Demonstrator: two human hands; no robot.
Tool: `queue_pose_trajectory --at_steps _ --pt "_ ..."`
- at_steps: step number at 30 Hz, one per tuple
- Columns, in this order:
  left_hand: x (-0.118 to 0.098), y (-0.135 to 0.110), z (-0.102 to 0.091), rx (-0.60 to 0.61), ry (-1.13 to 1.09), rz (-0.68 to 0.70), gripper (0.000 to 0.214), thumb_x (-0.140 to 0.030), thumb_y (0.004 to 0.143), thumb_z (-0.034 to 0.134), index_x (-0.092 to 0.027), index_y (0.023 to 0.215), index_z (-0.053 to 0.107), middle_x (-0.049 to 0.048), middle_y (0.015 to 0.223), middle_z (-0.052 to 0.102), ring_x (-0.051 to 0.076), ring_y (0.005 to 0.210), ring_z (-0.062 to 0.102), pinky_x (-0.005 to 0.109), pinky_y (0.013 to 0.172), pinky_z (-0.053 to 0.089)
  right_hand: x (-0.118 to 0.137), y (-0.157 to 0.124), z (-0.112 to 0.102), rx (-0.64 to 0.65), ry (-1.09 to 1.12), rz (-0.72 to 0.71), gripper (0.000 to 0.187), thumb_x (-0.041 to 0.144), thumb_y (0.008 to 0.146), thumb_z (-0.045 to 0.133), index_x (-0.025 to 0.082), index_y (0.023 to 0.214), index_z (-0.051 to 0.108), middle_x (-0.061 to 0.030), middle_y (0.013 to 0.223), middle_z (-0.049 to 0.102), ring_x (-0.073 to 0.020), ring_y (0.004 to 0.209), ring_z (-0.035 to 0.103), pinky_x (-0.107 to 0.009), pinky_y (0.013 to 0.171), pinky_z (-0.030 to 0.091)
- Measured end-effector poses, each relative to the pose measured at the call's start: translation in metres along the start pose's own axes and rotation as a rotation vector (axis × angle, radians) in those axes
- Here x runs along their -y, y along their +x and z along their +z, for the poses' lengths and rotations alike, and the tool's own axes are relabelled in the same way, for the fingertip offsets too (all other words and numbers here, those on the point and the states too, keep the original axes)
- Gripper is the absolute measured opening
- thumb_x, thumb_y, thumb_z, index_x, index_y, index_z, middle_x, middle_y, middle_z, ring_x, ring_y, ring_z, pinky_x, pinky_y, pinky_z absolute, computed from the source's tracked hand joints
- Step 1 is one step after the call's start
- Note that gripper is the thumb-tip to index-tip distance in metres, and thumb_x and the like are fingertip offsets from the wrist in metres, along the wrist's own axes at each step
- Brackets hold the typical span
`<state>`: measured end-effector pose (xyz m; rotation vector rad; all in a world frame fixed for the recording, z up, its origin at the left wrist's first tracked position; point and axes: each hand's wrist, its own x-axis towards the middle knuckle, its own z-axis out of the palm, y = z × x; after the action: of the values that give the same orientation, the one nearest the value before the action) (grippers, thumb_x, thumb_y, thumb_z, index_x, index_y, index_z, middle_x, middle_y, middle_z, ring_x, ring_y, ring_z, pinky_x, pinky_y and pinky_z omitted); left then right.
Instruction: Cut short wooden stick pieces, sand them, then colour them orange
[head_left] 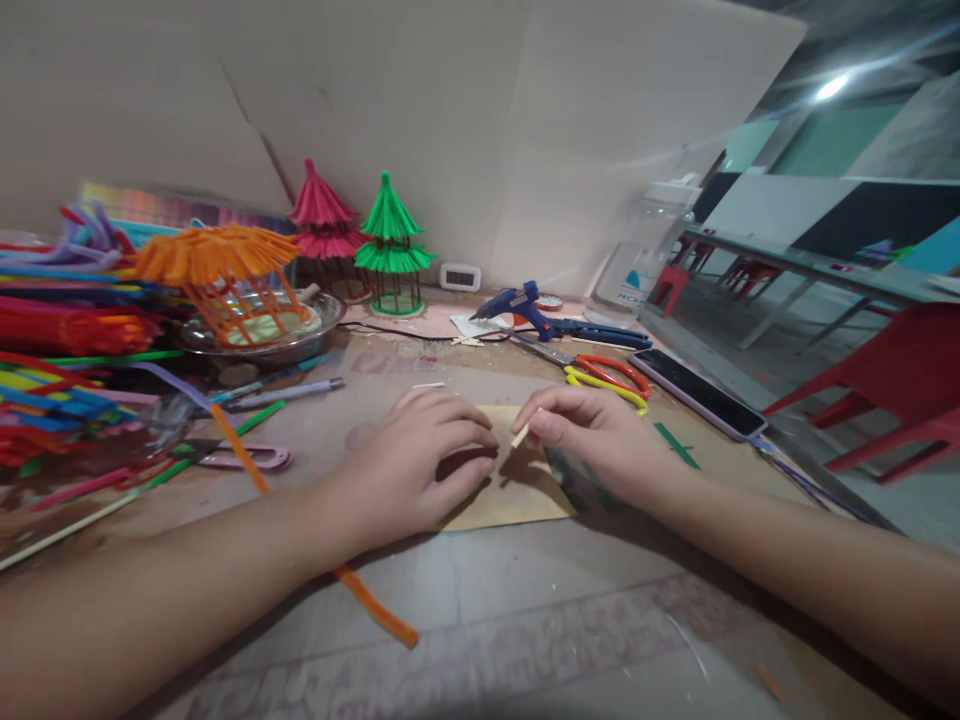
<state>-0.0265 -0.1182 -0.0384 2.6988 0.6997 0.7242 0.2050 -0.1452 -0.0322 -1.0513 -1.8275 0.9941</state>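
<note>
Between the thumb and fingertips of my right hand (577,425) is a short pale wooden stick (520,436), held just above a yellowish sheet (510,512). Palm down, my left hand (435,455) rests on the left part of this sheet with its thumb apart from the fingers. Nothing shows in its grasp. Just behind the left fingers lies another small pale stick (428,385). An orange pipe cleaner (379,605) passes beneath my left forearm.
Behind my hands stand a green pagoda model (386,250), a pink one (322,210) and an orange-roofed one (221,255) on a dish. A blue glue gun (525,305), scissors (611,375) and a phone (701,392) lie back right. Pipe cleaners (67,330) pile up left.
</note>
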Motion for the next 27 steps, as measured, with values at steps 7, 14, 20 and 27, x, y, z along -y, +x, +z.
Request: queue_pose_trajectory --at_steps 7,14,20,27 --pt "-0.004 0.0 -0.003 -0.166 0.0 0.059 0.02 -0.032 0.098 0.057 -0.022 0.087 0.07 0.0019 0.093 0.072 0.019 0.093 0.062 0.038 0.09 0.042 0.002 -0.002 0.012 0.032 -0.055 -0.068 0.021 0.033 0.096 0.06 0.02 0.085 0.072 -0.0041 0.086 0.074 -0.0169 0.079 0.067 -0.03 0.073 0.053" --pt "-0.002 -0.002 -0.004 -0.237 -0.014 0.041 0.015 -0.029 0.097 0.058 -0.021 0.088 0.068 0.0018 0.094 0.07 0.02 0.097 0.06 0.039 0.093 0.042 0.002 -0.008 0.015 0.037 -0.203 -0.238 0.012 0.025 0.095 0.062 0.021 0.087 0.069 -0.0025 0.084 0.072 -0.0161 0.081 0.064 -0.03 0.076 0.048" --pt "-0.005 -0.003 -0.004 -0.326 0.025 0.054 0.008 -0.025 0.094 0.06 -0.021 0.098 0.065 0.0047 0.103 0.068 0.022 0.103 0.061 0.041 0.096 0.044 0.002 -0.009 0.015 0.026 -0.198 -0.232 0.017 0.027 0.097 0.059 0.02 0.084 0.066 -0.0022 0.083 0.069 -0.016 0.08 0.063 -0.03 0.075 0.047" --pt "-0.007 -0.004 -0.007 -0.367 0.063 0.093 0.009 -0.024 0.094 0.063 -0.022 0.102 0.065 0.0053 0.108 0.064 0.022 0.106 0.06 0.04 0.097 0.045 0.001 -0.007 0.014 0.007 -0.227 -0.157 0.019 0.03 0.096 0.058 0.019 0.084 0.066 -0.0028 0.082 0.067 -0.0166 0.078 0.062 -0.031 0.074 0.047"
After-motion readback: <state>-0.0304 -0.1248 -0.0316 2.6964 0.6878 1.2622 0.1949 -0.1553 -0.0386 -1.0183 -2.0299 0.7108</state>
